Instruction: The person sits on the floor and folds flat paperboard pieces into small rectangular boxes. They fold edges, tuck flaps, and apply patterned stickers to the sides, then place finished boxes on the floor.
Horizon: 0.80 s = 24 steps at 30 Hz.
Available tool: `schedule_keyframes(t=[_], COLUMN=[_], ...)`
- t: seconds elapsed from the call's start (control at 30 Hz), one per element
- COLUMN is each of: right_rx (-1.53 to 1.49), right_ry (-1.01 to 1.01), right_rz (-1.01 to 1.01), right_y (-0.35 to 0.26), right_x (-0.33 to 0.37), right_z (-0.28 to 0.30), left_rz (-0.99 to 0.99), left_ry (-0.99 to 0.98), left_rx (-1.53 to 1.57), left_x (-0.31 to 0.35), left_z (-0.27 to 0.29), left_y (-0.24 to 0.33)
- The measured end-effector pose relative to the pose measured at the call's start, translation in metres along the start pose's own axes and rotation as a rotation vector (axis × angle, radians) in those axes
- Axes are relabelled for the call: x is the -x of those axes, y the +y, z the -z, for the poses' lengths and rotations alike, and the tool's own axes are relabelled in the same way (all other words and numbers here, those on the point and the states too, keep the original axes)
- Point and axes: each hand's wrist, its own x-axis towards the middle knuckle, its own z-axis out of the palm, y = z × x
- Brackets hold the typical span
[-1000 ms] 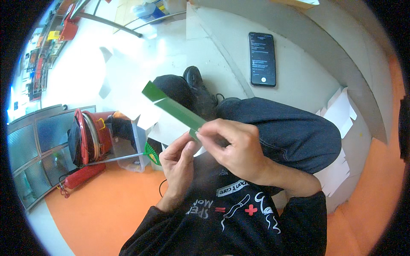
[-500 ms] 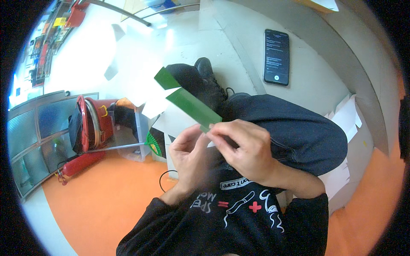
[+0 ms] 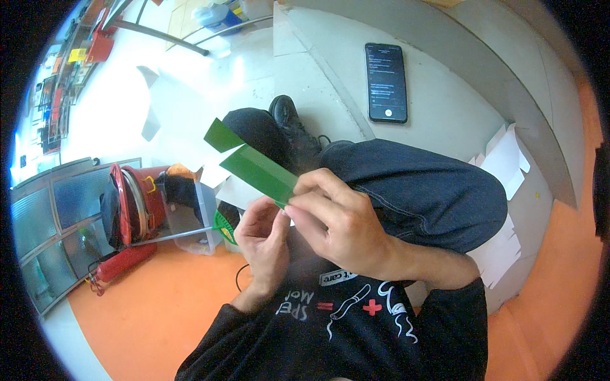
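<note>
A long green strip [image 3: 259, 176], like stiff paper or film, runs from my fingers up and to the left. A notch splits its far part, and a second green flap [image 3: 221, 136] shows beyond a white corner. My right hand [image 3: 343, 222] pinches the strip's near end between thumb and fingers. Right beside it, the thumb and fingertips of my left hand [image 3: 264, 238] close on the same end. White paper [image 3: 238, 190] shows behind the strip, partly hidden by it. Just what lies between the fingertips is covered by the fingers.
A dark phone [image 3: 386, 82] lies on the grey floor ahead. Cut white paper sheets [image 3: 505, 168] lie to the right of my bent leg. At left are a red bin [image 3: 149, 190], a red fire extinguisher [image 3: 127, 261], a clear plastic box [image 3: 202, 235] and glass panels [image 3: 38, 216].
Both hands and the green strip have shifted left and slightly down in the picture, as has much of the scene. The grip at the strip's near end looks much the same.
</note>
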Motion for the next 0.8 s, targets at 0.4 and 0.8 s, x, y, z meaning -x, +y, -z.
schedule_keyframes(t=[0.4,0.8], right_rx=[-0.142,0.094], right_ry=[-0.047,-0.023], right_rz=[-0.094,0.153], right_y=[-0.002,-0.004], right_x=[-0.002,0.002], right_z=[0.004,0.005], left_rz=[-0.151,-0.159], left_ry=[-0.083,-0.056], left_rx=[0.056,0.026], left_x=[0.002,-0.001], left_z=[0.002,0.003], left_y=[-0.009,-0.011])
